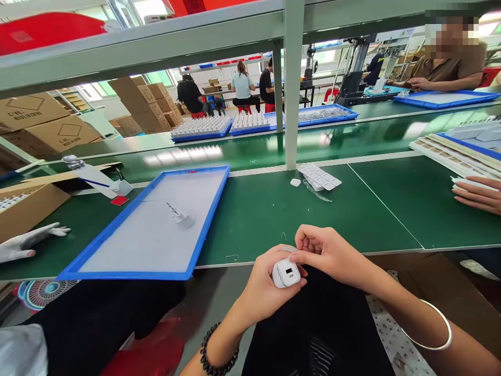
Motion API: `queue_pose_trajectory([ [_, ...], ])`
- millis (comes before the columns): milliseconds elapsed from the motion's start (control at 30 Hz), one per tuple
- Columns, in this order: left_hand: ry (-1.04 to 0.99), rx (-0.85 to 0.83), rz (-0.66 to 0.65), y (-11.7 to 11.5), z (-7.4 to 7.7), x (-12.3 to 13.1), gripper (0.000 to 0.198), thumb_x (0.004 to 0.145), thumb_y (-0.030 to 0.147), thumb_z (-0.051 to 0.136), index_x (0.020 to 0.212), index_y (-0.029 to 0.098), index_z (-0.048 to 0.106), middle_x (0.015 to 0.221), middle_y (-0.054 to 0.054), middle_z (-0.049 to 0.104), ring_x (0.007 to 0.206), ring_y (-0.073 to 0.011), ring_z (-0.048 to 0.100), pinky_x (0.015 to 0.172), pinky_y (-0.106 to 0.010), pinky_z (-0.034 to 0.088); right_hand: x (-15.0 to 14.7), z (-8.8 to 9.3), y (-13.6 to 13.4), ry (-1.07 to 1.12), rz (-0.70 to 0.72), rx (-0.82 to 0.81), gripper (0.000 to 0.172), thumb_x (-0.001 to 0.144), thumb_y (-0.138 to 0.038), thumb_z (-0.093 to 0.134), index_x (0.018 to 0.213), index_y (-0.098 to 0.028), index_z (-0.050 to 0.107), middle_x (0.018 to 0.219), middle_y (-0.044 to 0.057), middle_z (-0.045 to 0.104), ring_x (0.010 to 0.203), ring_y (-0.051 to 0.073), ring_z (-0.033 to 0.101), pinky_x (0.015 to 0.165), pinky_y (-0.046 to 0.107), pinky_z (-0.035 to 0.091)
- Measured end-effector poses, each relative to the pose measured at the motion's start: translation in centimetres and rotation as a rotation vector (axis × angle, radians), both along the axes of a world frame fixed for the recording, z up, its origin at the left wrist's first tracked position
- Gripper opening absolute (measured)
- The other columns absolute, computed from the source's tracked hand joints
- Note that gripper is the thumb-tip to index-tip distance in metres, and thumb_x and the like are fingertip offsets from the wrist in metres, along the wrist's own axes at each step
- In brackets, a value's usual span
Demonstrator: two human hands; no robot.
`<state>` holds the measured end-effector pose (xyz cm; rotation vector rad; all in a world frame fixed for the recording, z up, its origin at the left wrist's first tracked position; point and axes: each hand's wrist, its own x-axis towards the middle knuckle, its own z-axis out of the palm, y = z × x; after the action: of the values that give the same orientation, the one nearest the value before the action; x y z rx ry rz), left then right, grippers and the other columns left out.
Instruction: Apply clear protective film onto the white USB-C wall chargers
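Observation:
A small white charger [285, 277] with a USB port and a smaller slot on its end face is wrapped in the fingers of my left hand [261, 279], held above my lap at the bench's front edge. My right hand [323, 253] is closed, thumb and forefinger pinched at the charger's upper edge. Whatever sits between those fingertips is too small to make out. Beyond my hands, a white square piece [295, 182] lies beside a stack of white sheets with square cells [319, 177] on the green bench [254, 209].
To the left lies a blue-rimmed tray [198, 224] with a few white pieces. A co-worker's gloved hand [27, 243] rests near a cardboard box [43, 209]. Another person's hand [479, 194] touches stacked sheets at right. A metal post [291, 104] rises behind the bench.

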<state>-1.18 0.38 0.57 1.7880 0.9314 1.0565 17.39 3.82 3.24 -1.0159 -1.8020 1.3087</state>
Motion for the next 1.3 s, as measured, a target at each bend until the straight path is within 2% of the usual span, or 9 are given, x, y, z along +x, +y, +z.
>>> queue_pose_trajectory([
  [267,-0.102,-0.135,-0.044,-1.2,-0.3,0.1,0.02,0.073,0.013,0.08,0.09,0.02,0.07,0.092,-0.006,0.07,0.08,-0.0176,0.07,0.073,-0.028,0.06,0.4,-0.9,-0.2,-0.005,0.086,-0.016,0.02,0.091,-0.036,0.062,0.078,-0.021,0.059,0.066,-0.004,0.058,0.06,0.013,0.05,0.055,0.024,0.038],
  [367,-0.055,-0.125,-0.037,-1.4,-0.2,0.0,0.021,0.073,0.015,0.082,0.09,0.02,0.071,0.094,-0.007,0.072,0.083,-0.0198,0.07,0.076,-0.031,0.06,0.8,-1.1,-0.2,-0.121,0.074,0.123,0.019,0.095,-0.034,0.057,0.083,-0.022,0.065,0.071,-0.001,0.066,0.063,0.015,0.056,0.059,0.027,0.043],
  [533,-0.032,-0.132,0.029,-1.3,-0.7,-0.6,0.026,0.073,0.015,0.082,0.097,0.022,0.073,0.117,-0.011,0.071,0.12,-0.0292,0.062,0.096,-0.039,0.056,2.1,-2.0,-0.2,-0.159,-0.245,0.485,0.022,0.093,-0.03,0.059,0.079,-0.026,0.076,0.081,0.004,0.075,0.074,0.022,0.066,0.07,0.035,0.049],
  [633,-0.086,-0.167,0.045,-1.2,-1.2,-0.7,0.027,0.076,0.014,0.08,0.101,0.022,0.073,0.127,-0.013,0.065,0.109,-0.0272,0.068,0.092,-0.04,0.059,2.4,-2.2,-1.0,-0.003,-0.401,0.309,0.016,0.09,-0.032,0.066,0.082,-0.025,0.078,0.066,0.002,0.072,0.058,0.018,0.063,0.059,0.031,0.049],
  [700,-0.12,-0.156,0.056,-1.1,-1.5,-0.4,0.033,0.076,0.014,0.079,0.106,0.022,0.072,0.127,-0.013,0.064,0.096,-0.0232,0.072,0.089,-0.04,0.061,2.3,-2.0,-1.9,0.143,-0.34,0.093,0.013,0.088,-0.034,0.069,0.087,-0.025,0.078,0.062,0.001,0.071,0.054,0.016,0.062,0.054,0.028,0.049],
  [833,-0.069,0.035,0.176,-0.9,-1.9,0.4,0.034,0.077,0.014,0.078,0.109,0.021,0.07,0.107,-0.009,0.069,0.106,-0.0229,0.067,0.093,-0.037,0.059,1.1,-2.0,-3.6,0.411,-0.127,-0.172,0.013,0.086,-0.034,0.073,0.083,-0.022,0.079,0.072,0.004,0.075,0.061,0.015,0.066,0.056,0.024,0.051],
  [1000,-0.028,0.262,0.255,-1.0,-2.0,1.2,0.042,0.078,0.004,0.072,0.117,0.02,0.066,0.117,-0.009,0.064,0.1,-0.018,0.067,0.083,-0.027,0.06,-0.2,-2.9,-5.2,0.614,-0.261,-0.315,0.02,0.083,-0.029,0.078,0.103,-0.029,0.074,0.065,-0.001,0.072,0.056,0.012,0.063,0.06,0.023,0.051],
  [1133,0.009,0.401,0.302,-0.9,-2.1,1.5,0.041,0.079,0.003,0.07,0.117,0.019,0.065,0.115,-0.009,0.063,0.092,-0.0155,0.068,0.081,-0.026,0.06,-0.8,-3.4,-6.0,0.686,-0.344,-0.28,0.012,0.077,-0.028,0.083,0.076,-0.021,0.073,0.075,0.0,0.067,0.072,0.012,0.061,0.072,0.023,0.049],
  [1300,0.043,0.527,0.32,-0.9,-1.9,1.7,0.036,0.081,-0.001,0.063,0.113,0.016,0.065,0.108,-0.008,0.065,0.1,-0.0169,0.066,0.087,-0.027,0.058,-2.2,-3.5,-6.7,0.816,-0.344,-0.432,0.029,0.075,-0.034,0.084,0.062,-0.017,0.064,0.054,-0.005,0.045,0.049,0.006,0.035,0.047,0.02,0.029],
])
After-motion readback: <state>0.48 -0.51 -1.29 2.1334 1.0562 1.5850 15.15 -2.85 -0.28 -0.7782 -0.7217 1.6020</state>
